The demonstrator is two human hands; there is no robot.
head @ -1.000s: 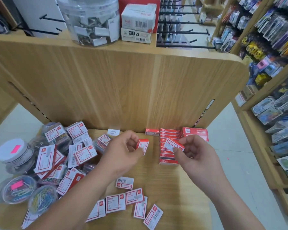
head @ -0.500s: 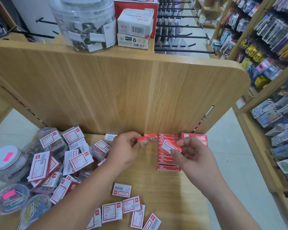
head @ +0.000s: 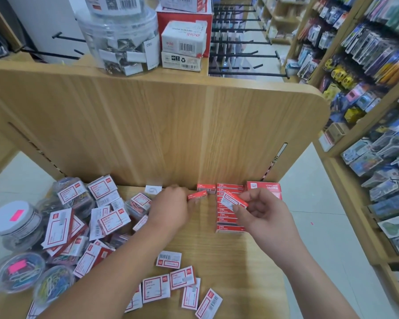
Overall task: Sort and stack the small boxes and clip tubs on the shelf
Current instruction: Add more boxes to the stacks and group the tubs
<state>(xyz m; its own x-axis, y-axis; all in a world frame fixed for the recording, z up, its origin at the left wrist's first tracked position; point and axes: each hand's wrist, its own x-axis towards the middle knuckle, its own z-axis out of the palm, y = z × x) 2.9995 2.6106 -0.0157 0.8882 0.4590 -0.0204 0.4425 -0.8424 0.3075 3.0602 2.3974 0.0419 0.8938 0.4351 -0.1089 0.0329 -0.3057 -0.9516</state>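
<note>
My left hand (head: 171,209) pinches a small red box (head: 197,195) by its left end, low over the wooden shelf (head: 251,261), just in front of a lone red box (head: 206,188) by the back panel. My right hand (head: 260,211) holds another small red box (head: 234,200) tilted above a neat column of red boxes (head: 229,223). A wider red box stack (head: 264,187) stands right of the column. Loose red-and-white boxes (head: 171,284) lie near the front edge. Clear clip tubs (head: 21,271) and more boxes (head: 65,222) are heaped at the left.
An upright wooden back panel (head: 148,130) closes the shelf behind. On top of it stand a large clear jar of binder clips (head: 122,42) and white and red cartons (head: 183,46). Stocked stationery racks (head: 366,88) line the aisle on the right.
My left hand has carried its red box forward and down toward the back of the shelf, turning it flat. The right hand keeps its box over the column. The camera has tilted up slightly.
</note>
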